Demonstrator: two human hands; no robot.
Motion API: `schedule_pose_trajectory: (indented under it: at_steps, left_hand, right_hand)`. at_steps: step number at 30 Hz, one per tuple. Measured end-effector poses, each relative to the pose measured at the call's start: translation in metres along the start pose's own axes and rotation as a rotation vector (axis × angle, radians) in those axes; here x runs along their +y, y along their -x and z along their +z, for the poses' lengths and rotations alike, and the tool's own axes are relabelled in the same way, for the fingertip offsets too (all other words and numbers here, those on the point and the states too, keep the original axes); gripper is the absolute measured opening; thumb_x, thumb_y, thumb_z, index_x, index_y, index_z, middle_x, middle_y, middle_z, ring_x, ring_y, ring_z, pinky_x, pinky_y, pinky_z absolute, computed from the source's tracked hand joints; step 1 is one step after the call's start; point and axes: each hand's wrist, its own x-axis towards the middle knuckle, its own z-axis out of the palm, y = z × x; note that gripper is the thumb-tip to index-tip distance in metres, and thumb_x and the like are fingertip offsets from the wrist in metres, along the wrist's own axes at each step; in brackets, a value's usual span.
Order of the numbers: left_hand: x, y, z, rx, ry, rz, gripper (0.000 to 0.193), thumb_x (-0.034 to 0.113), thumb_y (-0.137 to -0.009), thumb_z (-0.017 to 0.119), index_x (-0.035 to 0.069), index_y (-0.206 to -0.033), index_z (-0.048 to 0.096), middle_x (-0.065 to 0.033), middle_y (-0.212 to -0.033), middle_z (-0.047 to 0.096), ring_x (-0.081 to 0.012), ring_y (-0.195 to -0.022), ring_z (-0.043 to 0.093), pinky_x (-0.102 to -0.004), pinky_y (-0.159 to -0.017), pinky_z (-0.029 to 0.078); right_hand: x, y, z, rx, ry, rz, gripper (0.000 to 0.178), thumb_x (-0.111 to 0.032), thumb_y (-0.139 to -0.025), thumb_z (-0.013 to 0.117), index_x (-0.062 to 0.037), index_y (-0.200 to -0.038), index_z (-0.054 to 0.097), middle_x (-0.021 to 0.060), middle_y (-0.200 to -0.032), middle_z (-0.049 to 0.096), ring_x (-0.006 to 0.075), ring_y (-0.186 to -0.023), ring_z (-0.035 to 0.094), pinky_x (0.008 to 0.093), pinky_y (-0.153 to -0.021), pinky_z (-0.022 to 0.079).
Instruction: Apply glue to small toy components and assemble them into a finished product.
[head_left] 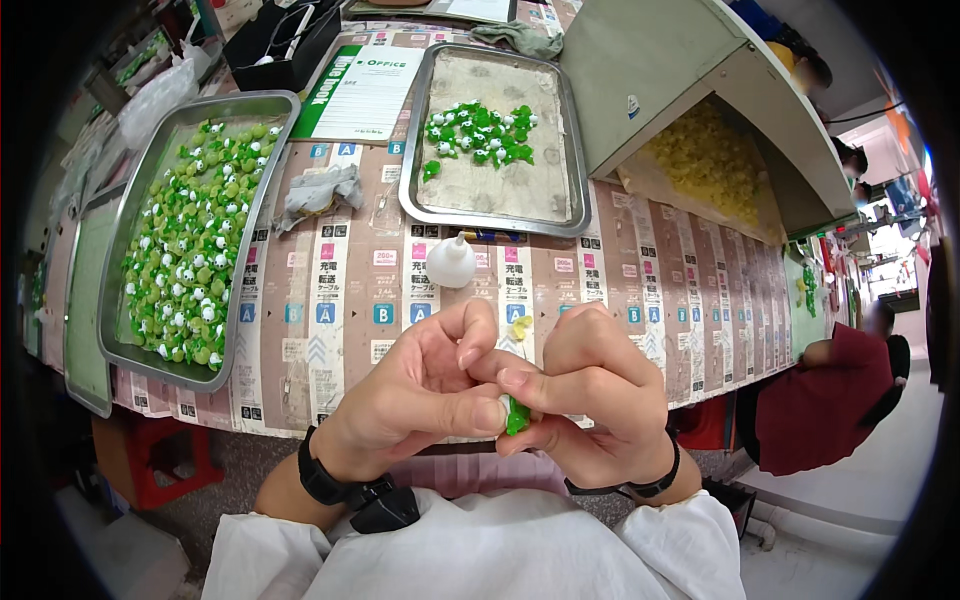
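Note:
Near the table's front edge, my left hand and my right hand meet with fingers pinched together. Between their fingertips is a small green plastic figure piece, mostly covered by the fingers. Both hands grip it. A tiny yellow piece shows just beyond the fingertips; whether it lies on the table or is held cannot be made out. A white squeeze bottle with a narrow tip stands beyond my left hand. Farther back, a metal tray carries a cluster of green frog-like pieces with white eyes.
At left, a larger metal tray is full of green and white pieces. A crumpled grey cloth and a notebook lie between the trays. At right, an open-fronted grey box holds yellow pieces. A person sits beyond it.

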Motion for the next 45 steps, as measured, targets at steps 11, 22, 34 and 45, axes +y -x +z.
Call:
schedule_pose_trajectory:
  at_steps: [11, 22, 34, 45]
  left_hand:
    - [0.0, -0.002, -0.008, -0.037, -0.019, 0.006, 0.037, 0.002, -0.073, 0.071, 0.008, -0.095, 0.041, -0.0091, -0.089, 0.061, -0.0164, -0.081, 0.061, -0.0243, -0.066, 0.047]
    - [0.0, 0.0, -0.011, -0.103, 0.002, 0.016, 0.03, 0.002, -0.08, 0.064, 0.008, -0.101, 0.044, -0.0111, -0.1, 0.06, -0.0176, -0.096, 0.058, -0.0262, -0.079, 0.049]
    - [-0.001, -0.008, -0.005, 0.023, -0.128, 0.043, 0.034, -0.003, -0.071, 0.068, 0.006, -0.093, 0.045, -0.0067, -0.092, 0.058, -0.0155, -0.085, 0.058, -0.0244, -0.069, 0.048]
    - [-0.007, 0.006, -0.002, 0.007, -0.378, 0.13, 0.028, 0.012, -0.083, 0.064, 0.004, -0.106, 0.05, -0.0065, -0.097, 0.054, -0.0151, -0.085, 0.052, -0.0285, -0.075, 0.043]
  right_hand:
    - [0.001, -0.001, 0.002, 0.046, -0.168, 0.115, 0.037, -0.015, -0.064, 0.077, -0.0039, -0.097, 0.063, 0.004, -0.075, 0.051, 0.0158, -0.065, 0.048, 0.0273, -0.059, 0.036]
    - [0.0, -0.001, -0.004, -0.001, -0.114, 0.146, 0.043, -0.013, -0.063, 0.078, -0.0031, -0.102, 0.063, 0.0058, -0.078, 0.052, 0.0153, -0.068, 0.05, 0.0256, -0.059, 0.042]
    - [0.006, 0.006, -0.006, 0.08, -0.127, 0.069, 0.037, -0.005, -0.066, 0.075, -0.0012, -0.1, 0.062, 0.0074, -0.077, 0.054, 0.0198, -0.068, 0.052, 0.0292, -0.062, 0.04]
    - [0.003, 0.013, 0.01, 0.214, -0.274, -0.097, 0.025, -0.026, -0.084, 0.062, -0.0022, -0.089, 0.055, 0.0102, -0.077, 0.05, 0.0228, -0.067, 0.051, 0.0318, -0.061, 0.04]
